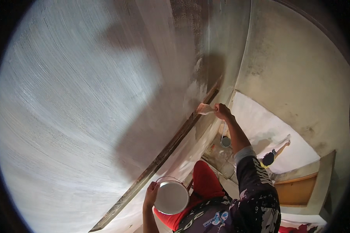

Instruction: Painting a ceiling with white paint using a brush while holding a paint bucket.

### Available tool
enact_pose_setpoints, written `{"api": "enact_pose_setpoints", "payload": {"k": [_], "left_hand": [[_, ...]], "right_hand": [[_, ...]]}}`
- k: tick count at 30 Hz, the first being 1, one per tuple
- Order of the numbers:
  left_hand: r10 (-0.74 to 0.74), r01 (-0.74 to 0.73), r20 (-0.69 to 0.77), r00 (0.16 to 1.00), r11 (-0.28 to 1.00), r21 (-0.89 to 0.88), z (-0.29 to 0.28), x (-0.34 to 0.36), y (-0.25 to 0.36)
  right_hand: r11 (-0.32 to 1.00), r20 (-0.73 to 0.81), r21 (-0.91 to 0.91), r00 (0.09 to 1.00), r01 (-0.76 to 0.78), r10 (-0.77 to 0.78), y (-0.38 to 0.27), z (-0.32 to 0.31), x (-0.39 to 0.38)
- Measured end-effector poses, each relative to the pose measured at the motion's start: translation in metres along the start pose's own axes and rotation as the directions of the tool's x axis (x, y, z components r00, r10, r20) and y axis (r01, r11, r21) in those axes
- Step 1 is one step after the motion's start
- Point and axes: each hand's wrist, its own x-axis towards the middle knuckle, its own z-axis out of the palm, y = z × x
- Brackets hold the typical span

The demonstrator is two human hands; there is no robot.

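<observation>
My right hand (222, 112) is closed round the handle of a wide paintbrush (206, 109). The brush's bristle end is at the dark wooden strip (171, 146) that runs slantwise along the wall; I cannot tell whether it touches the wood or the wall. Lower down, my left hand (151, 195) grips the rim of a round paint bucket (172, 197), close to its wire handle. Pale whitish paint shows inside. The big wall (77, 101) on the left carries streaky white brush marks, with a bare greyish-brown patch (186, 23) near the top.
To the right, another person (269, 157) reaches an arm toward a white-painted lower part of the adjoining wall (295, 70). A small bucket (225, 142) is below my right forearm, over the stained floor (217, 155). An orange-brown wooden panel (298, 189) sits at lower right.
</observation>
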Motion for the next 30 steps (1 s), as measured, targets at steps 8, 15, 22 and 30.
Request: {"api": "enact_pose_setpoints", "payload": {"k": [8,15,22,30], "left_hand": [[0.036,-0.038,-0.034,0.999,0.998,-0.048,0.000,-0.007,-0.001],[0.029,-0.027,-0.041,0.999,0.999,0.036,-0.003,-0.002,-0.006],[0.096,-0.096,-0.032,0.995,0.995,0.000,0.008,-0.003,-0.001],[0.103,-0.100,-0.048,0.994,0.994,0.048,0.002,-0.006,-0.001]], "right_hand": [[0.973,-0.131,0.224,0.988,-0.046,0.077,-0.003,-0.063,-0.048],[0.640,-0.343,0.677,0.925,0.363,-0.162,-0.054,-0.123,-0.030],[0.849,-0.199,0.484,0.972,0.211,-0.128,-0.021,-0.069,-0.008],[0.974,-0.050,-0.127,0.980,0.185,-0.193,-0.072,-0.130,-0.002]]}}
